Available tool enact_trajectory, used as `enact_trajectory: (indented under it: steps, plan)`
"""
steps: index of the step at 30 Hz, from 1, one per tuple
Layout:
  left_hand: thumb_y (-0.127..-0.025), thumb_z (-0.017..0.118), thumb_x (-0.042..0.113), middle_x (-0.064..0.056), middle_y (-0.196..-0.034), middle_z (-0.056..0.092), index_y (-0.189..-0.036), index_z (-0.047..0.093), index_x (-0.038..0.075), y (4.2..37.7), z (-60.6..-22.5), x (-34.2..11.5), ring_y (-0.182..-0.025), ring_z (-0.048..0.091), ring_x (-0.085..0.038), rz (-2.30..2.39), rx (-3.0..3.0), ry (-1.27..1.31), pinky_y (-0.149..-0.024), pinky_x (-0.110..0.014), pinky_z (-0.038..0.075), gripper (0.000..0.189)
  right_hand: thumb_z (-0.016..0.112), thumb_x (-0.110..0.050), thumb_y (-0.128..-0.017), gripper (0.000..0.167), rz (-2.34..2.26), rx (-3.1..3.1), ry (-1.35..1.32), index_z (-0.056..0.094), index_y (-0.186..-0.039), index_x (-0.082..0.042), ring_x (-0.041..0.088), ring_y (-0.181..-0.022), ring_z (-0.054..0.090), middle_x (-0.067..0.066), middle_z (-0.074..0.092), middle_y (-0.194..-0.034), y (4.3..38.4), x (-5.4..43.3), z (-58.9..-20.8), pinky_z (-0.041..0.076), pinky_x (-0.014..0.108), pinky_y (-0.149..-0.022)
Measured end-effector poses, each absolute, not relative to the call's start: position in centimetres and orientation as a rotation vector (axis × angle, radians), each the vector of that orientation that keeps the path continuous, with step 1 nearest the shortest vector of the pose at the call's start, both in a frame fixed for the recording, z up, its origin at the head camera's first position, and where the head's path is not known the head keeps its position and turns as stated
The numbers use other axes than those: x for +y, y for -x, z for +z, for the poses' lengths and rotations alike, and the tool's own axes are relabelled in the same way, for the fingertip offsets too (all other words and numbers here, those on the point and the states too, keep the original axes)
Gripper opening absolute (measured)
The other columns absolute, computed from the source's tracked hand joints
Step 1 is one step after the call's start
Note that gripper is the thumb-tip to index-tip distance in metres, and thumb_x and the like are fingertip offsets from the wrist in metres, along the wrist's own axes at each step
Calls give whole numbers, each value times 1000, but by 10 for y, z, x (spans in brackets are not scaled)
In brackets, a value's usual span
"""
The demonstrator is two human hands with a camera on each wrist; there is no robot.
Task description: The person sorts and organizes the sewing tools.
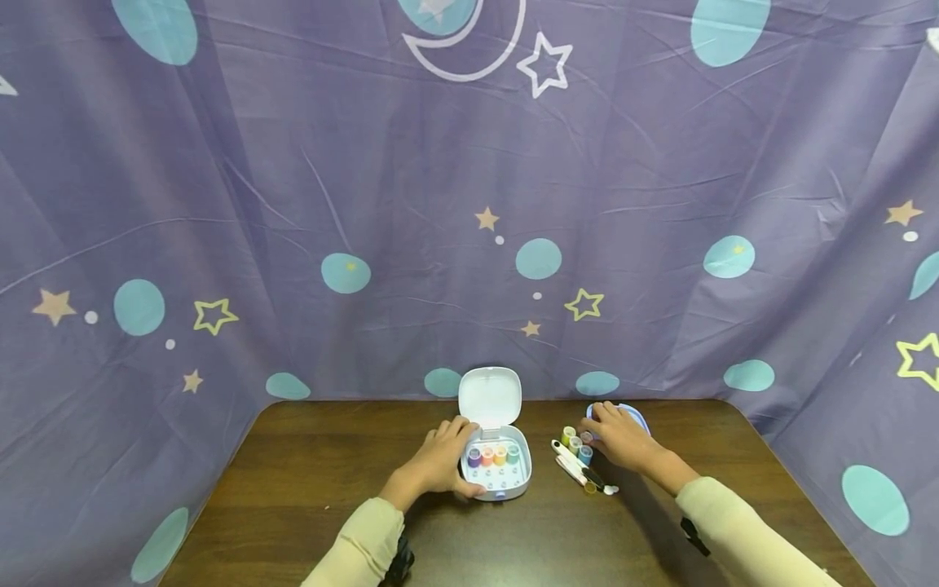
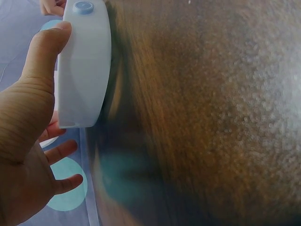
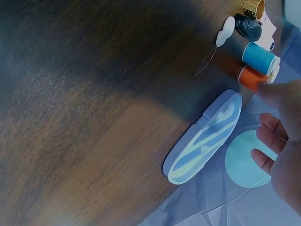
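My left hand (image 1: 438, 458) grips the open white box (image 1: 525, 473) on the surface (image 1: 315, 489), thumb at its front, fingers (image 2: 63, 150) spread apart behind; four spools (image 1: 487, 456) stand in it. My right hand (image 1: 619, 438) is at the orange spool (image 3: 249, 79), just beside the blue spool (image 3: 258, 59); I can't tell whether those fingers pinch it.

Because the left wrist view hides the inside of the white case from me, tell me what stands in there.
Observer: Four spools stand in a row inside the white case, as the head view shows.
Operator: Now report what the right hand is at.
Observer: An orange spool; the right wrist view suggests contact, though the full grip is hidden.
Operator: Name the spool next to that one.
Observer: A blue spool, right beside it.
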State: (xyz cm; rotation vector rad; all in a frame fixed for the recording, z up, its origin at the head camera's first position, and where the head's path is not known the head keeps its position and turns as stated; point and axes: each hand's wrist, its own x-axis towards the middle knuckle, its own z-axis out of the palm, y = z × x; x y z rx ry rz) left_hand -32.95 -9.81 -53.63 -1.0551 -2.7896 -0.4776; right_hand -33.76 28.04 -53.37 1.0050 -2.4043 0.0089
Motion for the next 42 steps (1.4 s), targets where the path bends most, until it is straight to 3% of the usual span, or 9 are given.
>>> enact_trajectory:
  steps: [6, 21, 29, 36, 42]
  plan:
    - [-63, 91, 55, -10, -132, 51, -141, 49, 4, 330, -536, -100, -114, 50, -28, -479, -2796, 1044, -91, -46, 45, 102, 85, -18, -78, 21, 19, -2425, -999, 72, -94, -17, 12, -78, 38, -5, 47, -87, 337, 278, -529, 34, 27, -62]
    - [-64, 90, 55, -9, -133, 50, -143, 48, 5, 329, -538, -105, -116, 49, -28, -494, -2813, 1026, -94, -48, 45, 103, 91, -12, -71, 31, -3, -2412, -931, 66, -90, -17, 15, -80, 43, -4, 48, -87, 338, 277, -513, 31, 26, -66]
    - [-63, 91, 55, -9, -134, 51, -143, 48, 6, 328, -537, -107, -117, 49, -28, -503, -2823, 1010, -96, -49, 44, 103, 81, -15, -82, 21, 49, -2454, -925, 62, -91, -15, 18, -84, 48, -3, 52, -89, 341, 269, -506, 38, 32, -68]
    - [-63, 90, 56, -8, -132, 51, -143, 49, 7, 328, -540, -107, -115, 50, -26, -478, -2814, 1013, -93, -45, 45, 102, 78, -21, -73, 24, 61, -2415, -936, 57, -83, -18, 12, -79, 43, -8, 46, -84, 338, 263, -503, 35, 29, -70]
    - [-65, 89, 57, -8, -135, 50, -145, 47, 6, 328, -537, -100, -118, 49, -26, -458, -2835, 1035, -95, -45, 45, 104, 76, -22, -75, 23, 57, -2332, -951, 54, -81, -19, 7, -77, 33, -11, 42, -81, 330, 259, -496, 26, 24, -69]
